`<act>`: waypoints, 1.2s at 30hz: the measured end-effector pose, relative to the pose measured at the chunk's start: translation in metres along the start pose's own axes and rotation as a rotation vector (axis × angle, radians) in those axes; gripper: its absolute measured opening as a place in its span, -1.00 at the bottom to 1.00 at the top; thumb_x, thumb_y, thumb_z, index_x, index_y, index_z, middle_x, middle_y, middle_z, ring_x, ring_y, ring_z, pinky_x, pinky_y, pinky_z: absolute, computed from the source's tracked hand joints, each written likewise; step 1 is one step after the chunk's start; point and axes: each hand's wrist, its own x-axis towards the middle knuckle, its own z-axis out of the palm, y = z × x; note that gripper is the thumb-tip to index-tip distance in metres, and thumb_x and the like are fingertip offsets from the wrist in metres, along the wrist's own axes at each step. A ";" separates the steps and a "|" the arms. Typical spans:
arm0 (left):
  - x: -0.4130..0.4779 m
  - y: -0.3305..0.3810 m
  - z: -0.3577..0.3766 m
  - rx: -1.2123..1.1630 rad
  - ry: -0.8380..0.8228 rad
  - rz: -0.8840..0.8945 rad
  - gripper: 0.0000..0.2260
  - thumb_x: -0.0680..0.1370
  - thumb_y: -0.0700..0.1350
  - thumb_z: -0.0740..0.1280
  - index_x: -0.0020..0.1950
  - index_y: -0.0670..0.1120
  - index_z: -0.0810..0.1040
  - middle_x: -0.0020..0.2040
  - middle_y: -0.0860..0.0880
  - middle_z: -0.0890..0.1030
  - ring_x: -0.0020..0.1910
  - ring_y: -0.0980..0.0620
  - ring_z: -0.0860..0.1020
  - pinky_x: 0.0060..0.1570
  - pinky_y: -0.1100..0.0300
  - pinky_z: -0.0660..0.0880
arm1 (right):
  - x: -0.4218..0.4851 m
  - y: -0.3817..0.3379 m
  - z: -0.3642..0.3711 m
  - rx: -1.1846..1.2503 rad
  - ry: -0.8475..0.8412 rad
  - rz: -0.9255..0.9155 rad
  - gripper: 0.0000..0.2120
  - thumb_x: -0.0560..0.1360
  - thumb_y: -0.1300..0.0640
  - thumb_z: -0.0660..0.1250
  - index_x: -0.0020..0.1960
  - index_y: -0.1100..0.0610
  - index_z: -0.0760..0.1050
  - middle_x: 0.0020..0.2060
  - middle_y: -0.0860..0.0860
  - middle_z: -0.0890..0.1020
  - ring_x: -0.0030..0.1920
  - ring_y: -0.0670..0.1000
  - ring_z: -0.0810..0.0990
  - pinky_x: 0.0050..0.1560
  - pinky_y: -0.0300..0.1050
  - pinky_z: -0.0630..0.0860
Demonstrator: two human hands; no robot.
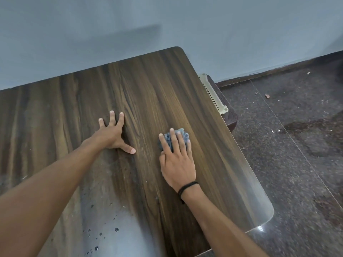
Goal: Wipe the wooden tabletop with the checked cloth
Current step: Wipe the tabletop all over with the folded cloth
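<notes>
The wooden tabletop [152,86] is dark brown with grain lines and fills most of the view. My right hand [177,160] lies flat on it, to the right of centre, pressing down a bunched blue-grey checked cloth [182,135] under its fingers; only the cloth's far part shows past the fingertips. My left hand [113,134] rests palm down on the bare wood to the left, fingers spread, holding nothing. A black band circles my right wrist.
Water drops [101,234] dot the near part of the tabletop. A grey wall [167,21] runs behind the table. A cream slotted plastic piece [213,93] sits beyond the right edge. Dark speckled floor [297,145] with bits of litter lies to the right.
</notes>
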 end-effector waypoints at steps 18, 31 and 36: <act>-0.003 0.001 0.000 0.008 0.025 0.024 0.51 -0.18 0.49 0.41 0.52 0.13 -0.43 0.54 -0.01 -0.41 0.51 -0.38 -0.25 0.43 -0.32 0.04 | -0.048 0.021 0.002 -0.012 0.024 -0.079 -0.45 0.63 -0.02 -0.01 0.63 -0.09 0.17 0.64 0.03 0.10 0.64 0.05 -0.03 0.60 0.19 -0.02; -0.006 0.004 -0.005 0.016 0.063 0.022 0.52 -0.19 0.46 0.43 0.56 0.08 -0.34 0.57 -0.05 -0.34 0.51 -0.40 -0.19 0.42 -0.33 0.01 | -0.090 0.033 0.000 -0.035 0.048 0.000 -0.46 0.64 -0.03 -0.03 0.63 -0.11 0.16 0.64 0.01 0.10 0.64 0.04 -0.02 0.60 0.20 -0.06; -0.027 0.007 0.017 0.109 0.100 0.098 0.43 -0.09 0.51 0.36 0.60 -0.01 -0.22 0.60 -0.13 -0.21 0.51 -0.42 -0.08 0.43 -0.28 0.05 | -0.123 0.027 0.011 -0.072 0.011 -0.116 -0.47 0.66 -0.03 -0.02 0.63 -0.14 0.11 0.64 -0.01 0.08 0.64 0.03 -0.04 0.61 0.17 -0.11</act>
